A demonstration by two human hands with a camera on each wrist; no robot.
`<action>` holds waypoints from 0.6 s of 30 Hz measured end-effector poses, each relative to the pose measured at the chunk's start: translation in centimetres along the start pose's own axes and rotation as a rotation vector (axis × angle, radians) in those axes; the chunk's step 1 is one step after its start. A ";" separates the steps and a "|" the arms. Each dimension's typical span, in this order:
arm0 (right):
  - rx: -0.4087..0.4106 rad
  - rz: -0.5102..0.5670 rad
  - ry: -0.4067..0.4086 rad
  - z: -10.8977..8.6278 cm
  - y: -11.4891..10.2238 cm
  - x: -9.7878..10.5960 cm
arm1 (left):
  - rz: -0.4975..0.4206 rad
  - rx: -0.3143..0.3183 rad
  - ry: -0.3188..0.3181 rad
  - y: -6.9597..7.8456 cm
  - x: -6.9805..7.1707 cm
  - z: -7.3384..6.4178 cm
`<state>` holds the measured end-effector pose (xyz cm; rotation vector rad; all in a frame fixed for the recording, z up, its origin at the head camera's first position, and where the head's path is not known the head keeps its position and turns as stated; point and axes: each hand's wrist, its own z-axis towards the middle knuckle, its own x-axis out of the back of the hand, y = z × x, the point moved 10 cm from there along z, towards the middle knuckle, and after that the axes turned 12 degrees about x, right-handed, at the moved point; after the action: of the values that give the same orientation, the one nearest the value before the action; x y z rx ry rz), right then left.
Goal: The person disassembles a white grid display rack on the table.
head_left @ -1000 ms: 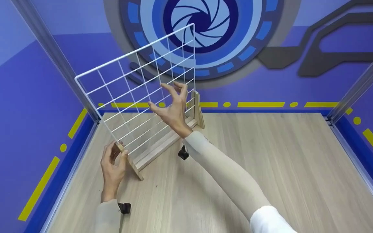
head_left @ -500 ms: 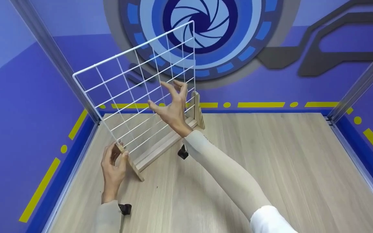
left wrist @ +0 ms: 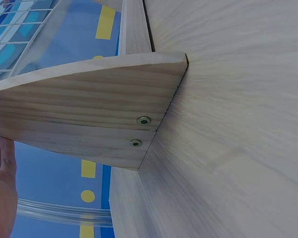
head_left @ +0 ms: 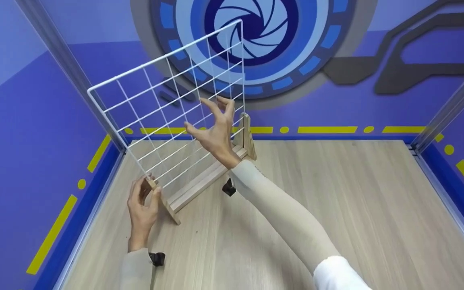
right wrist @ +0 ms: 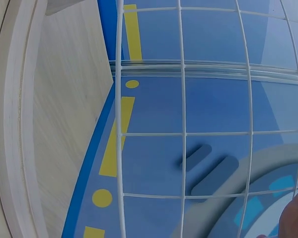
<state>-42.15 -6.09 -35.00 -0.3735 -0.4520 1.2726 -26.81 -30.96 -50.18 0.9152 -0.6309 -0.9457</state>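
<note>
A white wire grid panel [head_left: 143,65] stands in a wooden stand with two side pieces and a base bar [head_left: 199,187]. My left hand [head_left: 142,209] pinches the top of the near side piece [head_left: 166,207], thumb on one side and fingers on the other. In the left wrist view that side piece [left wrist: 89,99] shows two bolt heads. My right hand [head_left: 218,133] holds the grid's wires near the middle, thumb and fingers spread wide. The grid's lower edge [right wrist: 119,148] hangs apart from the base bar [right wrist: 12,124] in the right wrist view.
A wood-grain tabletop [head_left: 336,201] lies beneath the stand. Blue printed walls [head_left: 316,108] rise behind and at both sides, with metal posts [head_left: 75,72] at the corners. The far side piece [head_left: 249,139] stands close to the back wall.
The grid has risen a little, its top edge now higher against the wall. My right hand has moved slightly up with it; my left hand keeps its grip on the side piece.
</note>
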 end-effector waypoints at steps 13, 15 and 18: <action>-0.024 -0.002 -0.003 0.5 -0.1 0.0 | 0.008 0.002 0.004 -0.3 -0.1 0.1; -0.025 -0.001 -0.002 0.7 -0.3 0.0 | 0.000 0.008 -0.004 -0.6 0.0 0.1; -0.016 -0.002 -0.001 1.0 -0.6 0.0 | -0.010 0.009 -0.014 -0.7 0.1 0.1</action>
<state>-42.17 -6.24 -33.85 -0.3858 -0.4632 1.2681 -27.10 -31.32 -50.75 0.9212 -0.6432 -0.9596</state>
